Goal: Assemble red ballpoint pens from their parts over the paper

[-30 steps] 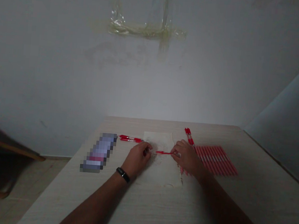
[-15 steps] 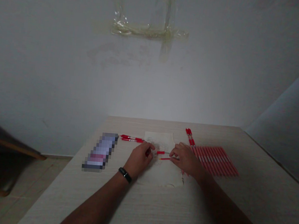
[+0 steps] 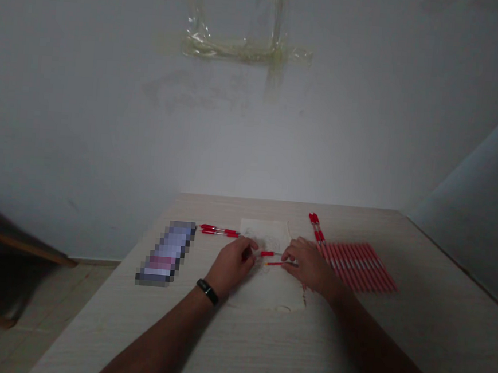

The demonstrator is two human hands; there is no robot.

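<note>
Pale wood worktop; paper sheet at center, both hands on it. From sheet: red pen row at 3 o'clock, pixelated packet at 9, two pens at 10. Left hand curled, red bit at fingers, grip unclear. Right hand narrow, pinching thin red pen refill. Red pen part between hands.
</note>
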